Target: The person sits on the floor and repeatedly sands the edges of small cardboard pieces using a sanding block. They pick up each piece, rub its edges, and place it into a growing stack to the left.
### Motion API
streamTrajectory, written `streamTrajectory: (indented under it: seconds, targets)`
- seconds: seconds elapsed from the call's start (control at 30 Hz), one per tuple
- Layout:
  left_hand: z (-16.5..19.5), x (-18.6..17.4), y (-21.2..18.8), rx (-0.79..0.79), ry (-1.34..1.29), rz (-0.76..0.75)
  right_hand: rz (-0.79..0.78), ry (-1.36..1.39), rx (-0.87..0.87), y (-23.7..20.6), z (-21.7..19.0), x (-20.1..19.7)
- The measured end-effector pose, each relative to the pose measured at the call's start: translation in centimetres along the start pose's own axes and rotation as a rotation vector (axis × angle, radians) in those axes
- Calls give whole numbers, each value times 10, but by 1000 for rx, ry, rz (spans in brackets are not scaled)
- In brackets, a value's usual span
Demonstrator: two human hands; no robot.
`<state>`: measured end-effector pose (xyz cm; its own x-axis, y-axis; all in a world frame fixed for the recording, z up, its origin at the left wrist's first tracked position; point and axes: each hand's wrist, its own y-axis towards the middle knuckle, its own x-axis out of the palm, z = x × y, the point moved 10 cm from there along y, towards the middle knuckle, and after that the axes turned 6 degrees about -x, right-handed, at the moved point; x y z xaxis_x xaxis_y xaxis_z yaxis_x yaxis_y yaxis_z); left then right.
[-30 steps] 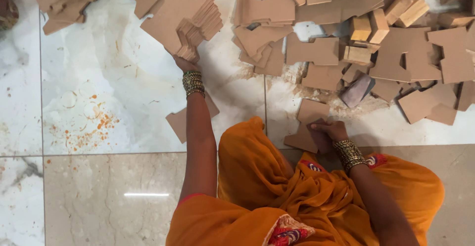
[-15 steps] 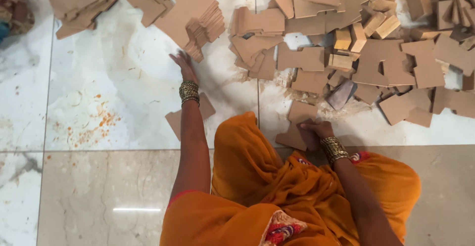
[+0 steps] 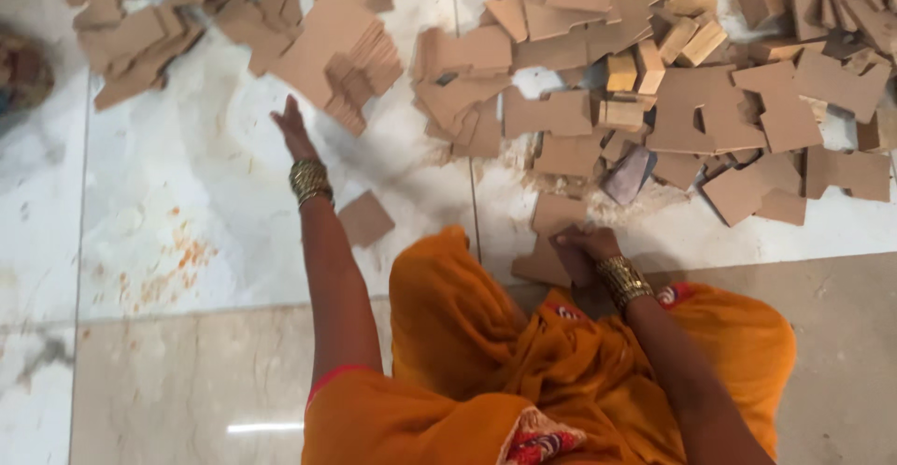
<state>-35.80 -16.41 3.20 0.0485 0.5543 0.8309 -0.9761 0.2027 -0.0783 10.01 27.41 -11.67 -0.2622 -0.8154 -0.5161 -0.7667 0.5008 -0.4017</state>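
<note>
Seated: cross-legged on the marble floor (image 3: 168,241), my orange sari (image 3: 486,372) bunched over my knees at the bottom of the view
Right hand: my right hand (image 3: 581,248) rests just beyond my knee, fingers curled down and pinching the top of a small stack of cardboard cut-outs (image 3: 551,241) lying flat on the floor; a gold bangle circles that wrist
Loose piece: one square cardboard piece (image 3: 365,218) lies alone on the tile, beside my left forearm
Left hand: my left hand (image 3: 293,128) is stretched forward over bare floor, fingers straight and spread loose, holding nothing, bangles at the wrist
Nearest pile: a fanned bundle of cardboard sheets (image 3: 344,54) sits just past my left fingertips, apart from them
Beyond: a wide heap of cardboard shapes (image 3: 691,82) covers the floor ahead to the right, and a smaller scatter (image 3: 149,16) lies far left
</note>
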Motion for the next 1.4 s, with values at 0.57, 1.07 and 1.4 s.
streamTrajectory:
  seconds: [0.57,1.07,1.4]
  targets:
    - [-35,-69,49,183,1355,-19,-108,242,216,-10,104,8]
    - [-80,-55,43,-4,878,58,-97,259,167,1,84,11]
    - [-90,-39,39,0,458,82,-128,149,137,0,67,11]
